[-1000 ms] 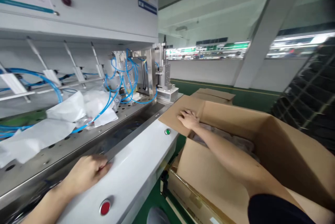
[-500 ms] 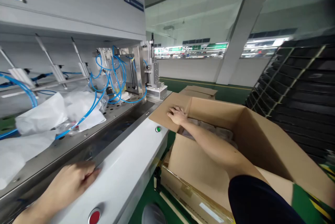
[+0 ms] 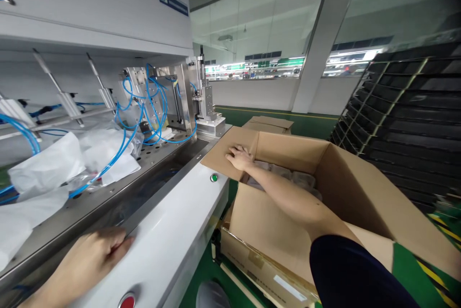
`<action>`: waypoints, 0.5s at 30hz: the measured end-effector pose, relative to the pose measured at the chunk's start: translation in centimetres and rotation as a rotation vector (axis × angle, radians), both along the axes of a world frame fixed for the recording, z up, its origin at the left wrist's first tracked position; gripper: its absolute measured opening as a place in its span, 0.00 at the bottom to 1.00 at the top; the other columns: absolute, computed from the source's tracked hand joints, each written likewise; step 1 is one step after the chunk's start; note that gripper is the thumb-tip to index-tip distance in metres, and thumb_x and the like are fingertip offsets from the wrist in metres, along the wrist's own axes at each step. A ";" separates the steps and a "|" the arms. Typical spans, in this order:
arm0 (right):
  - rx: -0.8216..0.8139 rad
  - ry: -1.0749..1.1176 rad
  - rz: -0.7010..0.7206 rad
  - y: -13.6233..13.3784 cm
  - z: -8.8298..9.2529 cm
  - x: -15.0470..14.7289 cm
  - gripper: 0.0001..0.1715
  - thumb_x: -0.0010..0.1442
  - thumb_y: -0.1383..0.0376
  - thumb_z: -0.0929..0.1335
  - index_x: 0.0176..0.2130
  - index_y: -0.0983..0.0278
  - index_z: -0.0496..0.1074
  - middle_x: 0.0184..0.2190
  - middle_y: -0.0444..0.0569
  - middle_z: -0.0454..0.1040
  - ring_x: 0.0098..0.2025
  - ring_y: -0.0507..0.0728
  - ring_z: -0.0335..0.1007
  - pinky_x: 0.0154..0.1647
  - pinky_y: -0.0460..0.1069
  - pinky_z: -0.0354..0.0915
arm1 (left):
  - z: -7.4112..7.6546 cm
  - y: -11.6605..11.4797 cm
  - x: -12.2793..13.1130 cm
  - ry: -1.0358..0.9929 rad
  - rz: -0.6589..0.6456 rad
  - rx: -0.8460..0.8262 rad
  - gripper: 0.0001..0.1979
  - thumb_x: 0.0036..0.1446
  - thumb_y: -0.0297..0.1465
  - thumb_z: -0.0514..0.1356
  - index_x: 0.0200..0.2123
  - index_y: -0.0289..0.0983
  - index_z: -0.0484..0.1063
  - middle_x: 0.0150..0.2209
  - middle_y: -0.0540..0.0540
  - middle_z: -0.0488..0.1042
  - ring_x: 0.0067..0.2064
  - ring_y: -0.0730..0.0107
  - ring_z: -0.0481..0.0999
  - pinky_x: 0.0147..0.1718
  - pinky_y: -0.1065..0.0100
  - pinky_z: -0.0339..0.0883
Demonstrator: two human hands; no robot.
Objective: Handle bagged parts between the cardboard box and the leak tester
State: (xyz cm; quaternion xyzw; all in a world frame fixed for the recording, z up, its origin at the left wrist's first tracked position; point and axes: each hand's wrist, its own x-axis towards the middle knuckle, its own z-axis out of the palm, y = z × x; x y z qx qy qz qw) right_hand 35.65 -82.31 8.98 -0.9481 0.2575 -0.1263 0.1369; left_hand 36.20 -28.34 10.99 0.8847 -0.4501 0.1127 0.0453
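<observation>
Hands both open; left hand [image 3: 91,256] lying on the white machine casing [image 3: 173,250]; right hand [image 3: 239,158] flat on the cardboard carton flap [image 3: 218,157]; bagged items [image 3: 284,176] inside the carton [image 3: 345,178], top open, unsealed.

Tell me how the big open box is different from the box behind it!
The near cardboard box stands open with flaps up; the far cardboard box looks shut. The near box shows wrapped things inside; the far box shows nothing inside. Both are brown.
</observation>
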 end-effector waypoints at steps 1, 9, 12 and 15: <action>0.000 0.000 -0.001 0.0 0.0 0.0 0.34 0.70 0.45 0.58 0.69 0.50 0.63 0.74 0.45 0.48 0.72 0.67 0.44 0.65 0.71 0.56 | 0.1 -0.1 0.0 -0.001 -0.004 -0.001 0.25 0.70 0.47 0.52 0.23 0.40 0.61 0.21 0.52 0.67 0.22 0.71 0.65 0.26 0.62 0.50; -0.014 0.007 -0.027 0.1 0.2 0.1 0.34 0.70 0.45 0.58 0.69 0.50 0.63 0.74 0.44 0.49 0.72 0.66 0.46 0.66 0.71 0.56 | 0.8 -0.5 -0.5 -0.010 -0.023 0.000 0.24 0.71 0.45 0.52 0.24 0.40 0.60 0.22 0.52 0.66 0.23 0.72 0.64 0.27 0.61 0.48; -0.022 0.006 -0.034 0.2 0.2 0.2 0.34 0.70 0.45 0.58 0.69 0.51 0.63 0.74 0.44 0.50 0.72 0.66 0.47 0.66 0.70 0.56 | 1.1 -0.7 -0.6 -0.013 -0.010 0.032 0.23 0.72 0.43 0.51 0.25 0.39 0.58 0.23 0.52 0.67 0.23 0.71 0.65 0.27 0.62 0.48; -0.034 0.005 -0.019 -0.1 -0.2 0.5 0.35 0.70 0.45 0.57 0.69 0.53 0.64 0.74 0.46 0.51 0.71 0.68 0.48 0.66 0.70 0.56 | 1.7 -1.1 -0.9 -0.019 -0.002 0.053 0.22 0.72 0.40 0.52 0.24 0.39 0.58 0.24 0.51 0.67 0.24 0.71 0.66 0.27 0.61 0.47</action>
